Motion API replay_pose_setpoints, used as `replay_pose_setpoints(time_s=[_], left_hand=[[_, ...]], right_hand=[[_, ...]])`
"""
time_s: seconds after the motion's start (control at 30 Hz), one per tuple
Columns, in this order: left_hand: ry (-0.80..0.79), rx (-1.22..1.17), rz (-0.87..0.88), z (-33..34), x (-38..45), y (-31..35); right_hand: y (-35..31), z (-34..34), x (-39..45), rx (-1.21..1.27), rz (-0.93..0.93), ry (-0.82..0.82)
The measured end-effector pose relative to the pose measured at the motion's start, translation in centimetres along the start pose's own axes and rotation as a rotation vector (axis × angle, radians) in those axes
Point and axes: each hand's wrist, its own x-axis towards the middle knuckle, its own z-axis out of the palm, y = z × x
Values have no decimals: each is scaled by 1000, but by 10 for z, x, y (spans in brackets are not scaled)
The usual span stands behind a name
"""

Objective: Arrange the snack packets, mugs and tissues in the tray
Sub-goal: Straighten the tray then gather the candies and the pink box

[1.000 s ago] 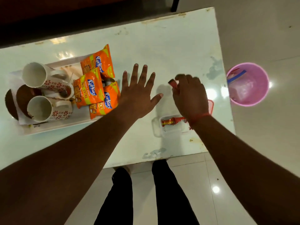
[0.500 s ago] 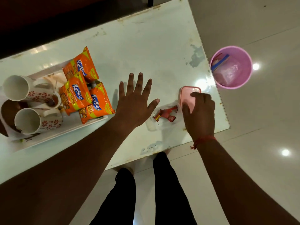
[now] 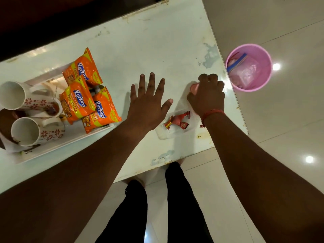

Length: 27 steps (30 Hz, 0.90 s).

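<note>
The right hand (image 3: 206, 97) curls over a pink lid (image 3: 194, 87), fingers bent on it, right of centre. The left hand (image 3: 149, 104) lies flat and spread, holding nothing. Between them, just below, a clear box (image 3: 173, 132) holds red sachets (image 3: 178, 120). At left the tray (image 3: 70, 139) already carries 3 packets (image 3: 82, 100) and 2 mugs (image 3: 26, 116); tissues I cannot tell. The step looks like clearing the box; next, probably fitting the lid squarely. The white tabletop (image 3: 157, 41) is scuffed; a pink bin (image 3: 249, 67) stands on glossy floor tiles, upper right.

three orange snack packets (image 3: 79, 104) read "kurkure"; one adds "30% extra".
</note>
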Motion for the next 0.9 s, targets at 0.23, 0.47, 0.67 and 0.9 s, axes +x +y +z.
replay_pose_setpoints(time_s=[0.23, 0.47, 0.67, 0.9], left_hand=[[-7, -922, -142, -32, 3, 22], [-72, -908, -117, -40, 6, 36], [-7, -872, -155, -26, 4, 31], [-12, -589, 68, -10, 0, 37]], right_hand=[[-22, -40, -36, 1059, 89, 78], [-34, -32, -87, 1794, 410, -60], [-27, -12, -112, 1364, 617, 86], [-29, 17, -139, 1304, 794, 140]])
